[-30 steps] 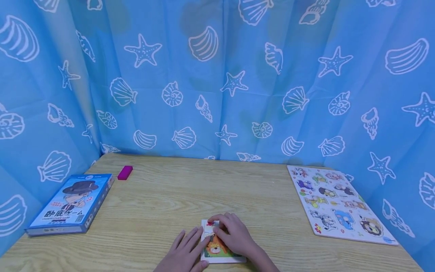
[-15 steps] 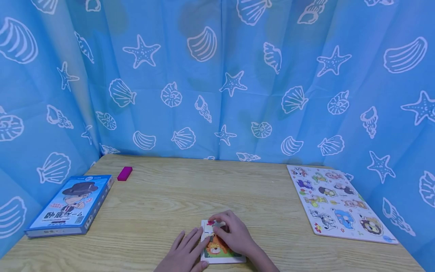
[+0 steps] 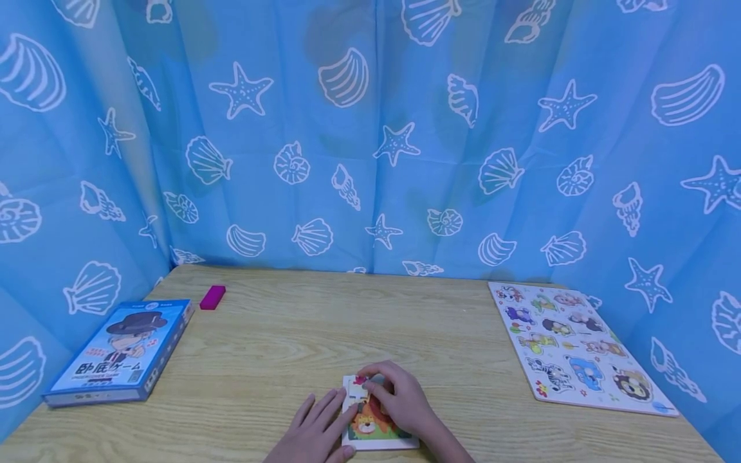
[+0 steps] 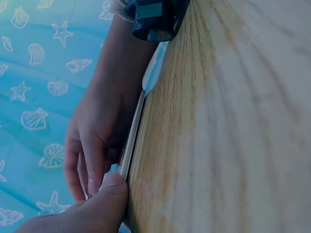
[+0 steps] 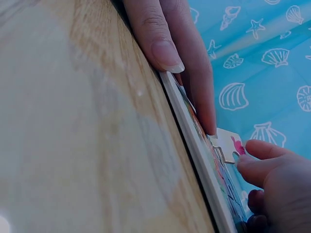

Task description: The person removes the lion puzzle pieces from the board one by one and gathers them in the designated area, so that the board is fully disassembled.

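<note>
The right hand [image 3: 401,400] pinches a tilted puzzle piece [image 5: 227,141] between its fingers, at the far-left part of the puzzle tray [image 3: 382,445] on the bench [image 3: 278,341]. The left hand [image 3: 315,427] lies with fingers extended, thumb at the tray's near-left corner. Orange-animal pieces [image 3: 370,423] lie in the tray.

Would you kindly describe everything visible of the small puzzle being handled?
The small puzzle, a thin, white-bordered board of unclear material, lies flat on the wooden table. Its picture shows an orange animal face above green. The left hand rests on its left side; the right hand pinches a pale, red-marked piece, tilted up near its far left corner.
</note>
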### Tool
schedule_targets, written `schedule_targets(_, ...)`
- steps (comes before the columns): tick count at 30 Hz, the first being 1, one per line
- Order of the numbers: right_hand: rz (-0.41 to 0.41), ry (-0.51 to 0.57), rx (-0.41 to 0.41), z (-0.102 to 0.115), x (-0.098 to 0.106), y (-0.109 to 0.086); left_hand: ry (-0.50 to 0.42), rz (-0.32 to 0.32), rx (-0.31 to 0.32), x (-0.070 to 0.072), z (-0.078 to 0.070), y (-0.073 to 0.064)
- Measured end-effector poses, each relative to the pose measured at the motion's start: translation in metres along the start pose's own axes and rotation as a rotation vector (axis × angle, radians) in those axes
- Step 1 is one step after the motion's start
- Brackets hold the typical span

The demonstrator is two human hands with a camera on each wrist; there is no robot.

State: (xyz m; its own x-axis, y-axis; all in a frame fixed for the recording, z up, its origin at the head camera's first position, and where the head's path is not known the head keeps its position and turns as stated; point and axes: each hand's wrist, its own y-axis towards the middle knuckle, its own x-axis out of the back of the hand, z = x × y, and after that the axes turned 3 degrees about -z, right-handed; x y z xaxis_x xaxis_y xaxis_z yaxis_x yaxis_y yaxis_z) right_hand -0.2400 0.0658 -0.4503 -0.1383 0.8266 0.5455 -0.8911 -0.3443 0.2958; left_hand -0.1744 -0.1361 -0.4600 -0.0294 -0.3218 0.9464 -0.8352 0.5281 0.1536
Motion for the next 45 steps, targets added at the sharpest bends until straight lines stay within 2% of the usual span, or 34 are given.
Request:
schedule_targets(4,-0.043,-0.003,0.02,-0.001,-0.001,-0.001,0.006,0.002,0.0,0.0,0.0,0.0)
schedule_targets(12,-0.078,-0.027,0.033,-0.001,-0.002,0.0,0.019,-0.011,-0.01,-0.001,0.001,0.0)
schedule_targets(23,-0.156,-0.262,0.157,0.003,-0.004,0.002,0.012,-0.014,0.002,0.0,0.001,0.0)
schedule_targets(29,-0.183,-0.282,0.178,0.005,0.002,0.001,0.06,-0.061,-0.038,-0.004,0.002,-0.001)
schedule_targets(33,-0.227,-0.277,0.189,0.0,0.014,-0.004,0.13,-0.13,-0.082,-0.012,0.003,-0.002)
schedule_targets(37,-0.265,-0.266,0.122,-0.011,0.031,-0.013,0.214,-0.219,-0.126,-0.019,0.005,-0.004)
schedule_targets(39,-0.284,-0.265,0.079,-0.017,0.042,-0.017,0.236,-0.242,-0.136,-0.02,0.006,-0.005)
schedule_targets(41,-0.292,-0.268,0.041,-0.022,0.054,-0.021,0.22,-0.229,-0.13,-0.018,0.006,-0.005)
schedule_targets(45,-0.292,-0.318,-0.021,-0.03,0.079,-0.026,0.114,-0.141,-0.078,-0.011,0.005,-0.002)
